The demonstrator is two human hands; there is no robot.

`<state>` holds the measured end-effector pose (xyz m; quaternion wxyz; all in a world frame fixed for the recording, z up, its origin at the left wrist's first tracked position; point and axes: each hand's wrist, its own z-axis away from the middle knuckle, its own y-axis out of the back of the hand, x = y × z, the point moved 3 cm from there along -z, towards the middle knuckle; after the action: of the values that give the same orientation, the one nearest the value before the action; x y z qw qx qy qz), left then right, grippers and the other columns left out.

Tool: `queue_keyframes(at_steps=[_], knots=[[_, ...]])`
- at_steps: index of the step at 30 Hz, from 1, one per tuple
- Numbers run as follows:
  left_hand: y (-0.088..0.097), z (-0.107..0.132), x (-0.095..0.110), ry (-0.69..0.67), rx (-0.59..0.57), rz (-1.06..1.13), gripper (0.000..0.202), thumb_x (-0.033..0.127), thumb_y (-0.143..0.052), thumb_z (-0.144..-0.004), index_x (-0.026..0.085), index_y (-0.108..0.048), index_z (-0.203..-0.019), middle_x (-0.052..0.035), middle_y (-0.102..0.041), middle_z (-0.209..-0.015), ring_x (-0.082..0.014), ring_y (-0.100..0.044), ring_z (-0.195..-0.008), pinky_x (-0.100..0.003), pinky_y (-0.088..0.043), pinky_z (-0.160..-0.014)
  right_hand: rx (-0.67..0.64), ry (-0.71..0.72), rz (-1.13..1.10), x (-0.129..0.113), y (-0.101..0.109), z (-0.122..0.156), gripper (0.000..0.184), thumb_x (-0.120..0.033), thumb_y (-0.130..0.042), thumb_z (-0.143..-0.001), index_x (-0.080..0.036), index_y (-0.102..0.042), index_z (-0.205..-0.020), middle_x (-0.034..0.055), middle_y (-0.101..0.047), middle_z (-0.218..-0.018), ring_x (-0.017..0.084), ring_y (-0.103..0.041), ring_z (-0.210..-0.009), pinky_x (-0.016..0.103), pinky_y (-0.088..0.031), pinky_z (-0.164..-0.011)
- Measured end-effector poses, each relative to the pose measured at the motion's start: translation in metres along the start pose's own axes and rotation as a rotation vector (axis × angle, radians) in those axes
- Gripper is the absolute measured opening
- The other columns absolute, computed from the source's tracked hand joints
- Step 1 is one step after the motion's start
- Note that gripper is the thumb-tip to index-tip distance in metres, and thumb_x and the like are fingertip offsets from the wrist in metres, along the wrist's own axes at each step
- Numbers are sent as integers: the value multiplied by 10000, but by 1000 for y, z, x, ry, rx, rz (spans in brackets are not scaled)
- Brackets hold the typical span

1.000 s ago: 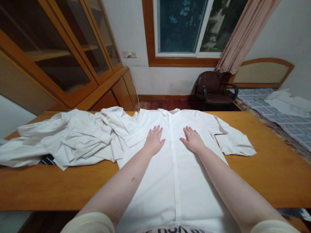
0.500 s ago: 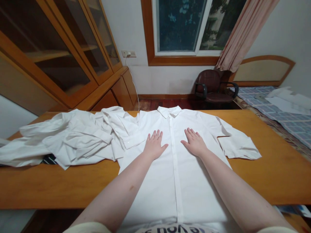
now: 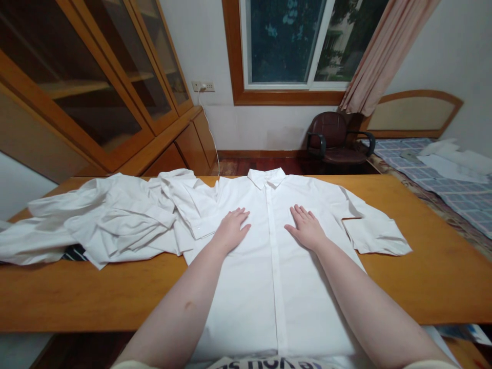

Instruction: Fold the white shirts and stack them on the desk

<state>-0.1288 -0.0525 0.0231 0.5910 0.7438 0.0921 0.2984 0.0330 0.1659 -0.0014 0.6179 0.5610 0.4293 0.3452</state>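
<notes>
A white button-up shirt point(image 3: 246, 287) lies spread front side up, its collar at the far edge of the wooden table point(image 3: 115, 302). My left hand point(image 3: 233, 229) rests on the chest at the left of the button strip, fingers stretched out, close to the folded-over left sleeve. On the other side of the strip, my right hand point(image 3: 306, 225) lies flat with its fingers extended. Neither hand grips the cloth. The sleeve on the right point(image 3: 378, 234) bends outward onto the tabletop.
Crumpled white garments point(image 3: 119, 220) pile up at the left of the shirt, with a dark striped piece point(image 3: 75, 252) under them. Behind the table stand a glass-fronted cabinet point(image 3: 154, 123) and a brown armchair point(image 3: 332, 136). A bed point(image 3: 442, 164) is at the right.
My left hand has shifted left across the shirt, away from the button strip, and turned slightly. My right hand stays nearly where it was.
</notes>
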Motion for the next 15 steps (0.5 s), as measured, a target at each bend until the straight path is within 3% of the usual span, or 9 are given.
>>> queue_keyframes(at_steps=[3, 5, 7, 9, 11, 15], knots=[[40, 6, -25, 142, 329, -10, 386, 304, -449, -869, 170, -592, -1202, -117, -544, -1325, -238, -437, -1279, -418, -307, -1100, -5, 14, -26, 1, 1, 0, 715, -553, -375, -901, -121, -299, -1466, 131, -261, -1526, 274, -212, -1408, 452, -168, -1128], [64, 15, -41, 353, 564, -75, 421, 308, -467, -862, 140, -557, -1237, -165, -438, -1408, -299, -331, -1344, -489, -263, -1109, -1, 21, -45, 3, 1, -1, 704, -545, -392, -898, -125, -315, -1459, 137, -268, -1523, 277, -211, -1408, 460, -170, -1127], [79, 24, -55, 560, 674, -118, 537, 346, -512, -842, 102, -470, -1318, -223, -290, -1480, -380, -243, -1369, -570, -238, -1088, 6, 28, -68, 4, 1, -1, 694, -535, -411, -894, -125, -335, -1449, 143, -276, -1519, 283, -215, -1407, 470, -175, -1125], [84, 28, -65, 689, 647, -116, 656, 372, -544, -823, 70, -381, -1381, -279, -253, -1471, -439, -288, -1326, -609, -277, -1040, 13, 36, -99, 6, 2, -1, 680, -518, -431, -891, -120, -356, -1437, 150, -291, -1512, 285, -226, -1403, 472, -182, -1125], [84, 30, -72, 733, 568, -81, 696, 356, -540, -825, 56, -327, -1416, -301, -360, -1389, -446, -413, -1232, -601, -351, -978, 19, 42, -140, 8, 2, -2, 658, -496, -449, -889, -116, -378, -1422, 158, -316, -1500, 278, -243, -1398, 466, -191, -1126], [82, 28, -77, 696, 503, 12, 627, 268, -499, -846, 100, -331, -1426, -222, -534, -1200, -386, -537, -1097, -546, -429, -901, 46, 45, -224, 12, 3, -2, 623, -467, -477, -882, -118, -415, -1395, 166, -363, -1474, 265, -275, -1387, 462, -202, -1129]])
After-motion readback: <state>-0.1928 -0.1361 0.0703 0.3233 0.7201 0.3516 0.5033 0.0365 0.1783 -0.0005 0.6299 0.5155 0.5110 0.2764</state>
